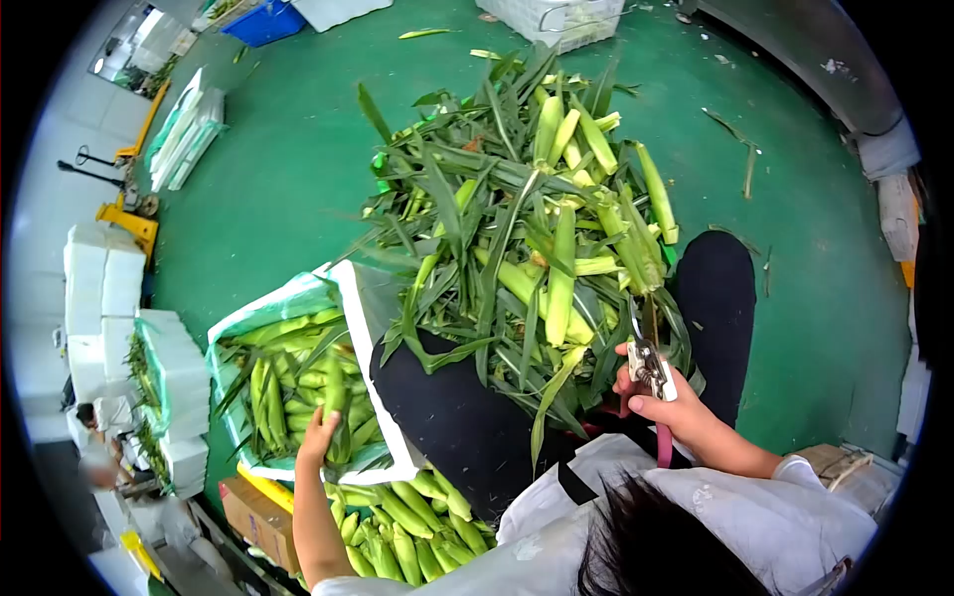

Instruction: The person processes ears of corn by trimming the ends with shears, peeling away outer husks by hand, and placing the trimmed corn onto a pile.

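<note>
My left hand (pixel 316 439) is closed round the lower part of a green ear of corn (pixel 336 382). That ear stands nearly upright over a white box (pixel 370 363) lined with a green-tinted bag, with many husk-covered ears inside. In my right hand (pixel 674 405) are pruning shears (pixel 650 368) with a pink handle, their blades pointing forward at the near edge of a leafy pile. The pile of husk leaves (pixel 452 214) lies in front of and between my legs, with several ears such as a pale green ear (pixel 561 273) on top.
More corn ears (pixel 402 531) lie below the box, beside a cardboard box (pixel 260 521). White foam boxes (pixel 87 283) and a yellow pallet jack (pixel 129 214) stand left, near another person (pixel 111 422). Blue (pixel 263 22) and white (pixel 571 28) crates are at the back.
</note>
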